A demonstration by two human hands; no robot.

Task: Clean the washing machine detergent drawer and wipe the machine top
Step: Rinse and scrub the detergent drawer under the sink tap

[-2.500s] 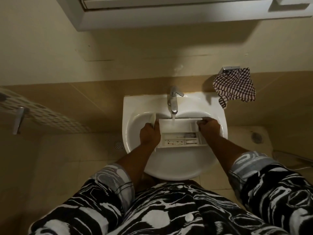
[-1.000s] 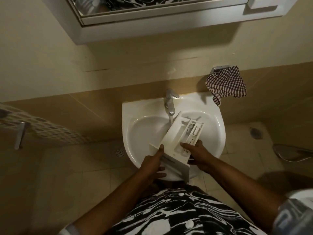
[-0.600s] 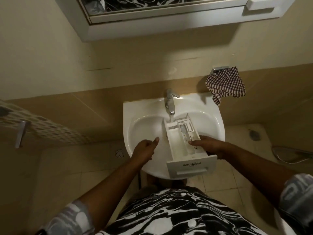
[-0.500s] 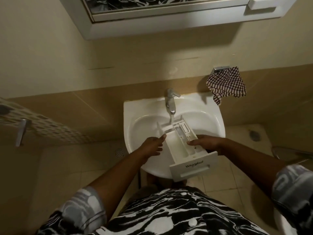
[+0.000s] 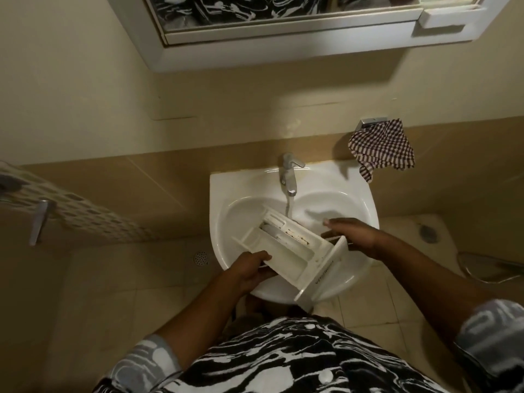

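The white detergent drawer (image 5: 286,248) lies slanted over the white sink (image 5: 224,185), its back end under the running tap (image 5: 288,174) and its front panel toward the lower right. Dark grime shows in one compartment. My left hand (image 5: 249,268) grips the drawer's near left side. My right hand (image 5: 351,234) holds the top of the front panel, with the fingers stretched along it. Water streams from the tap past the drawer's far corner.
A checked cloth (image 5: 382,148) hangs from a metal holder on the wall right of the sink. A mirror cabinet (image 5: 283,49) juts out above. A perforated shelf (image 5: 71,211) with a metal bracket is at the left. Tiled floor lies below, with a hose (image 5: 487,268) at the right.
The drawer has turned in my hands from pointing its front panel at me to lying slanted, panel to the lower right. My left hand went from beside it to gripping its side.
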